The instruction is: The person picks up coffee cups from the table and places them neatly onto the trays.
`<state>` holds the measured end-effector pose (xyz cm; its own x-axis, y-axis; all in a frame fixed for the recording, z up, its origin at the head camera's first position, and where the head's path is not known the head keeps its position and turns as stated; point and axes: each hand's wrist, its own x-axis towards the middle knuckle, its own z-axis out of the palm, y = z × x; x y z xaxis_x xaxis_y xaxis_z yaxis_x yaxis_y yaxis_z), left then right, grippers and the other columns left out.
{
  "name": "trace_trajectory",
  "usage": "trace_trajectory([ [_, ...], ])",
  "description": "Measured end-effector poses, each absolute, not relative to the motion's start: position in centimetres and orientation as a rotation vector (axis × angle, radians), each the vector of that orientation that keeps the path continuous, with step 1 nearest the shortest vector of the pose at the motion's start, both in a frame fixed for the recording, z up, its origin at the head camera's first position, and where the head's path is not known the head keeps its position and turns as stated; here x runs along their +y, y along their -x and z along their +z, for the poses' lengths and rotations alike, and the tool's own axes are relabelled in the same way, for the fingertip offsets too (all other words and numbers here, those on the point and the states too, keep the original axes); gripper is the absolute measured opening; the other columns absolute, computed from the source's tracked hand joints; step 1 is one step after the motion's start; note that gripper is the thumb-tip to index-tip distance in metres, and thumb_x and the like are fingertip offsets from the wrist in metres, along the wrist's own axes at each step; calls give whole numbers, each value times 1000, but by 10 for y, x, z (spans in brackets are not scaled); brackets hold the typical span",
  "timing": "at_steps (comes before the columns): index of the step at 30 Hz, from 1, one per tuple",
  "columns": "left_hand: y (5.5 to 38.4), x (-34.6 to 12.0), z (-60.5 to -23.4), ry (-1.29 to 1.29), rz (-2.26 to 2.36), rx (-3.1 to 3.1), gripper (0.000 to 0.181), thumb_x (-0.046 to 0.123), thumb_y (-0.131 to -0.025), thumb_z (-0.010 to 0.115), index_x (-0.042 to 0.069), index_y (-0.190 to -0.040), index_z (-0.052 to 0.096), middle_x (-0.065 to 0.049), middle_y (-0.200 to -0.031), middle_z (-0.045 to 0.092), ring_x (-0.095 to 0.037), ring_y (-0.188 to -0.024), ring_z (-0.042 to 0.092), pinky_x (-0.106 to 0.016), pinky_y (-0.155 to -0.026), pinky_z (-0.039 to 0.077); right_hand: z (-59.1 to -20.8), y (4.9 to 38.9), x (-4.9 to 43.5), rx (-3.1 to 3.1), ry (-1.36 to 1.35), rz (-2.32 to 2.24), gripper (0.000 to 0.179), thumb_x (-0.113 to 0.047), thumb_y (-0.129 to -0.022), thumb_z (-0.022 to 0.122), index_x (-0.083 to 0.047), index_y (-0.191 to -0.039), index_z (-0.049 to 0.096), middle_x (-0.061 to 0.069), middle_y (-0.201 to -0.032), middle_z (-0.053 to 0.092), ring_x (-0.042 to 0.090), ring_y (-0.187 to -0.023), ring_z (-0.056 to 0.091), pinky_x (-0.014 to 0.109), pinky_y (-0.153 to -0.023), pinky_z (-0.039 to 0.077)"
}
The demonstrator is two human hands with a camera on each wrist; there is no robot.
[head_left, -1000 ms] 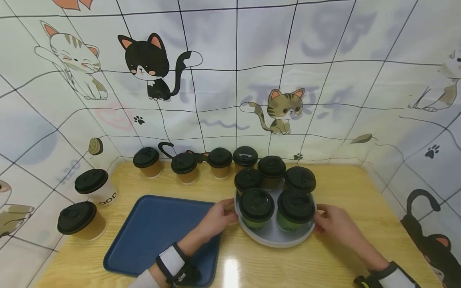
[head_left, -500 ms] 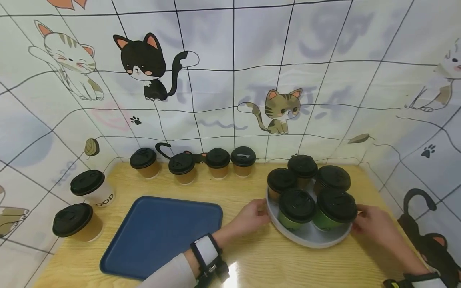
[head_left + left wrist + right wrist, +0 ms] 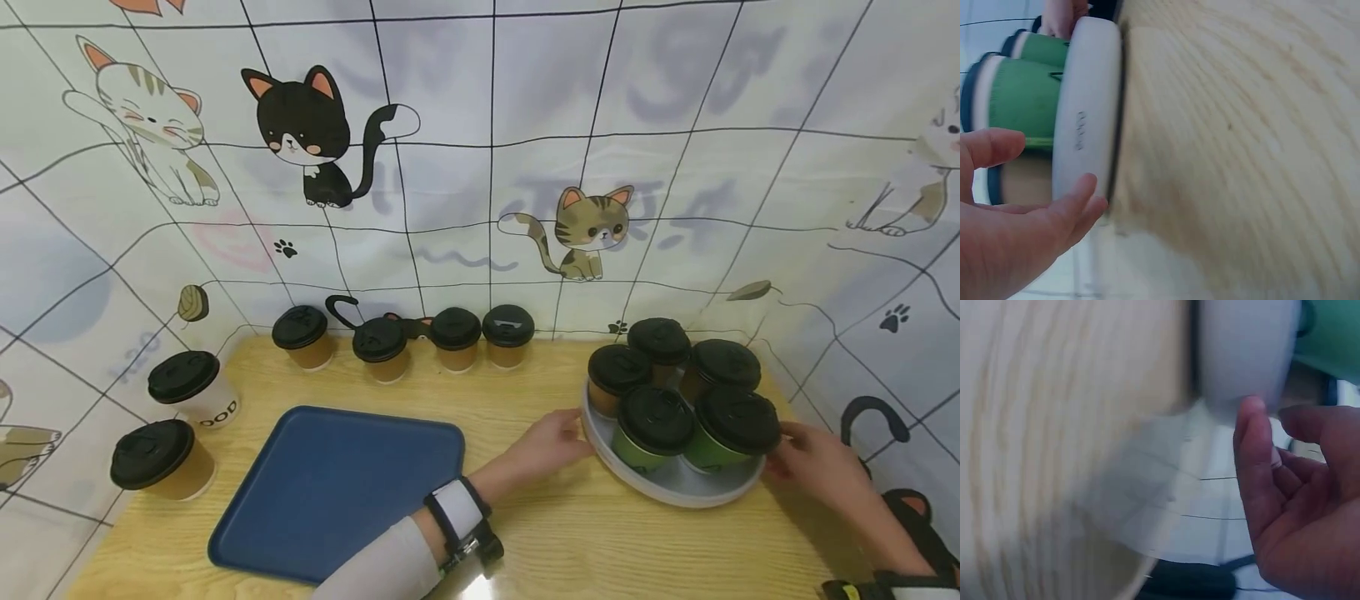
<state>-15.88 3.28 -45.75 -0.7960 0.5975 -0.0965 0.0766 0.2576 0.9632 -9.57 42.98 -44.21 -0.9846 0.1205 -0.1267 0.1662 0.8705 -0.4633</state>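
A round light-grey tray (image 3: 675, 493) with a raised rim sits on the right of the table, bearing several paper cups with black lids. Two green cups (image 3: 645, 450) stand at its front, and a brown cup (image 3: 602, 402) is behind them on the left. My left hand (image 3: 551, 443) is at the tray's left side; in the left wrist view its fingers (image 3: 1082, 194) lie nearly straight against the outer wall, thumb apart. At the right side, my right hand (image 3: 825, 467) grips the rim, a fingertip on the wall and the thumb by its upper edge.
A blue rectangular tray (image 3: 337, 492) lies left of centre. Several lidded cups line the back, such as a brown cup (image 3: 457, 358); a white cup (image 3: 217, 404) and a larger brown cup (image 3: 191, 475) stand at the left. A cat-print cloth (image 3: 450, 167) encloses the table.
The round tray and its cups have moved from the middle to the right, both hands travelling with it. The blue tray and the other cups have stayed in place.
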Motion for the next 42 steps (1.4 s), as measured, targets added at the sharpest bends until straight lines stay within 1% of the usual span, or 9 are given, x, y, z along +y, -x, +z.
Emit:
trace_trajectory([
  [4,153,-1,-436,-591,1590,2123,60,20,-98,66,6,-154,47,-10,-157,46,-31,-142,48,-38,-107,48,-423,73,419,3053,-284,-764,59,-34,-113,37,19,-134,50,13,-84,71,23,-71,67,39,-61,52],
  [11,156,-80,-411,-701,1609,2335,41,14,-104,61,4,-144,57,-12,-144,59,-30,-134,55,-42,-105,50,-378,36,354,3266,-508,-828,45,-31,-111,46,8,-131,52,12,-85,65,11,-59,50,27,-50,40],
  [18,163,-157,-406,-573,1489,2702,38,10,-101,64,1,-139,62,-15,-136,65,-33,-129,59,-53,-103,50,-361,29,267,3358,36,-920,18,-24,-102,68,-14,-117,71,-2,-96,72,-6,-77,55,20,-62,48],
  [23,170,-205,-418,-404,1155,2973,39,15,-102,63,0,-138,63,-20,-138,63,-40,-127,59,-57,-98,51,-374,46,202,3275,617,-869,12,-21,-97,74,-21,-109,78,-12,-105,74,7,-93,68,33,-75,57],
  [29,172,-256,-430,-224,602,3054,60,22,-100,65,-16,-142,48,-41,-145,43,-58,-129,48,-66,-102,43,-404,85,126,2923,783,-631,35,-38,-102,65,-10,-120,75,5,-119,73,28,-112,67,48,-92,54],
  [31,171,-267,-433,-181,485,3031,68,24,-98,67,-22,-142,42,-47,-145,37,-62,-131,43,-68,-104,41,-416,98,106,2890,807,-570,37,-39,-100,67,-6,-115,76,7,-112,75,29,-102,69,46,-85,56],
  [33,170,-274,-435,-137,437,3018,71,24,-98,67,-25,-141,39,-50,-145,34,-63,-133,40,-68,-106,39,-428,109,88,2887,814,-534,32,-38,-99,69,-7,-99,78,3,-90,74,23,-81,68,40,-69,56],
  [37,168,-285,-441,-72,422,3023,72,22,-98,66,-28,-141,36,-52,-145,32,-64,-133,38,-68,-107,37,-444,123,62,2893,794,-490,46,-42,-100,66,-16,-63,59,-8,-54,48,11,-49,46,29,-45,37],
  [42,168,-296,-449,37,400,3027,70,18,-97,65,-27,-141,34,-52,-137,38,-65,-125,46,-69,-102,41,-456,131,48,2889,795,-470,60,-39,-101,64,-21,-50,38,-11,-46,29,6,-40,32,24,-39,26],
])
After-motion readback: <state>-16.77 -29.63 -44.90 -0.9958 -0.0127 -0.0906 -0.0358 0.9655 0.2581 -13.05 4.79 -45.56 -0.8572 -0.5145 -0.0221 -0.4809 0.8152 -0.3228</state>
